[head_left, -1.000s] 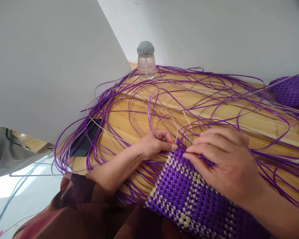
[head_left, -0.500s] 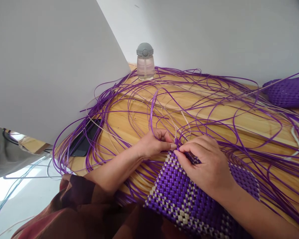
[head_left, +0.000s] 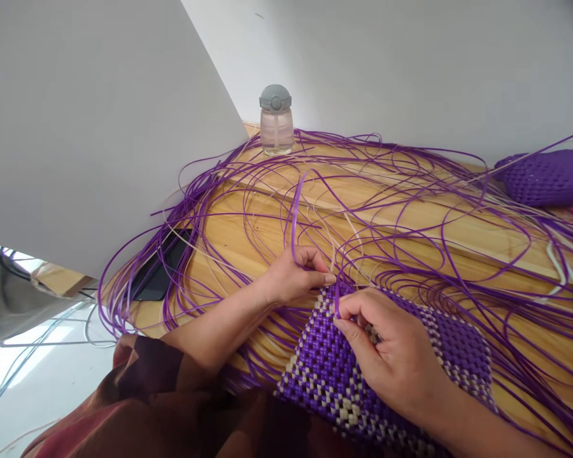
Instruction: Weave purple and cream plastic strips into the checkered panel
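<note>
A purple and cream woven piece (head_left: 310,356) of plastic strips lies slanted in front of me, partly covered by my right forearm. At its upper corner, my left hand (head_left: 298,277) is closed, thumb and index finger pinching a purple strip that loops up (head_left: 295,213) above the hand; the exact grip is partly hidden. My right hand (head_left: 394,346) rests over the weave, its thumb and index finger pinching a short purple strip (head_left: 337,296) drawn down from the edge. Long unwoven strips (head_left: 410,280) fan out from the far edge.
Loose purple and cream strips (head_left: 195,184) sprawl across the wooden table (head_left: 239,235). A clear bottle with a grey lid (head_left: 275,121) stands at the back. Under strips at left lies a dark flat device (head_left: 157,273). A purple woven item (head_left: 549,178) sits far right, near grey walls.
My right hand has moved down and slightly toward me, drawing the purple strip over the weave's edge. More of the far edge shows. My left hand stays nearly in place.
</note>
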The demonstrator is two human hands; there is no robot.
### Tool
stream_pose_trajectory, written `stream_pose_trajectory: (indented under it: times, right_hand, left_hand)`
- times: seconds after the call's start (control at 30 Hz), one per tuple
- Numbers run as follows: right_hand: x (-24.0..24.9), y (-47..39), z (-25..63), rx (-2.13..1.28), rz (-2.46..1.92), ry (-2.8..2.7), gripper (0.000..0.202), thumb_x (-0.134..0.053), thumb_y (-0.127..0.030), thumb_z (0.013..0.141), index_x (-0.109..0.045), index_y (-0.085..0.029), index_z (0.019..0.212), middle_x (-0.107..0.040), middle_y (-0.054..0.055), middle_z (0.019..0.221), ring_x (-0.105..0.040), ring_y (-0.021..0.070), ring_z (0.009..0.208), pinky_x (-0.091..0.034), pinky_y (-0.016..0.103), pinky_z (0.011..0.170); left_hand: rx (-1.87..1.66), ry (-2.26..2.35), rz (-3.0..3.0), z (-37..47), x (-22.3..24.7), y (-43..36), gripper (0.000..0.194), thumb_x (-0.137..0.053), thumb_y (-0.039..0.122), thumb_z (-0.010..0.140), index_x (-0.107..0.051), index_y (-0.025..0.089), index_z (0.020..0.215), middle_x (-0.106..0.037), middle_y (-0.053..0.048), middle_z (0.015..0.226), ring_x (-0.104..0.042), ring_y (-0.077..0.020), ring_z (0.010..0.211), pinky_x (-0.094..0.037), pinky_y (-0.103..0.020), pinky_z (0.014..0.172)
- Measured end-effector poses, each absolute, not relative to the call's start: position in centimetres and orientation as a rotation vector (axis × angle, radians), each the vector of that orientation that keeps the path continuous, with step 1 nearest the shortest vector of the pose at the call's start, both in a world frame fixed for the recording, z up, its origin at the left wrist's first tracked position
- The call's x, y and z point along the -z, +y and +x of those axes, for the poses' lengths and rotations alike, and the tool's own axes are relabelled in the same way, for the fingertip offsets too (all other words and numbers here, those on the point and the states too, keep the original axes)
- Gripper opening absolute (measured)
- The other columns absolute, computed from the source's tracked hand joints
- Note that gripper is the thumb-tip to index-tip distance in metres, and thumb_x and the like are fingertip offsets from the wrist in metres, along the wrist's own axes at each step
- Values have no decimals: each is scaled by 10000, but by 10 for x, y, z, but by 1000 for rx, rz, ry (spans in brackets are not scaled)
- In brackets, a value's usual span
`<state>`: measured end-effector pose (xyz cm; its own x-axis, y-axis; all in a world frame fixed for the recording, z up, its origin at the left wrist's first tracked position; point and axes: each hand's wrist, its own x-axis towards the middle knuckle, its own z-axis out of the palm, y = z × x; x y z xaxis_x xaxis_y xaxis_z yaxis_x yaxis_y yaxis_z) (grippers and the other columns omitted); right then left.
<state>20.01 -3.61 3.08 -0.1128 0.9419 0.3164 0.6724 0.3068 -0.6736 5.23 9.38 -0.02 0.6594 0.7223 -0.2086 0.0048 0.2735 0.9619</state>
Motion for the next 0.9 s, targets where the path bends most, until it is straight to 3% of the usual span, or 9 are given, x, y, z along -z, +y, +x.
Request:
stream_pose_trajectory:
  times: [0.17,0.33,0.43,0.57,0.73,0.9]
  right_hand:
    - [-26,-46,199,-768,-1562,-1702,59,-537,-230,940,-560,-215,889,-577,-35,760,-524,93,672,-422,230,651]
    - [-24,-44,200,-952,-1587,-1504,133,-538,-338,950,-579,-214,921,-627,-23,770,-564,101,673,-459,224,643]
    - [-27,-41,198,-1087,-1585,-1386,191,-528,-384,951,-581,-203,921,-672,-3,788,-596,106,671,-482,223,630]
    - [-32,-35,195,-1289,-1586,-1222,221,-561,-403,929,-573,-186,892,-715,22,816,-634,104,679,-508,222,657]
    - [-29,-30,187,-1553,-1548,-958,285,-584,-452,898,-525,-177,851,-699,20,647,-610,100,544,-481,207,559]
    - [-25,-33,176,-1664,-1577,-829,315,-549,-502,889,-494,-193,866,-599,-27,464,-501,94,391,-386,175,420]
  left_hand:
    - [-520,697,1175,51,-1,95,344,-839,300,610,-554,118,670,-592,23,583,-497,-54,523,-373,-213,545]
    - [-403,714,1080,49,-3,98,429,-873,357,579,-654,114,857,-621,22,625,-505,-57,539,-370,-214,564]
    - [-326,712,1034,51,-3,97,427,-882,397,550,-695,95,787,-666,-22,683,-563,-86,594,-413,-229,599]
    - [-465,723,1002,56,-3,91,384,-908,320,495,-685,98,715,-665,-11,650,-565,-82,583,-423,-222,597]
    - [-521,794,1105,59,0,88,303,-875,275,532,-665,102,665,-614,19,569,-492,-60,510,-375,-215,537]
    - [-512,817,1189,59,2,90,331,-889,297,496,-676,100,656,-642,-1,624,-527,-78,570,-402,-229,589]
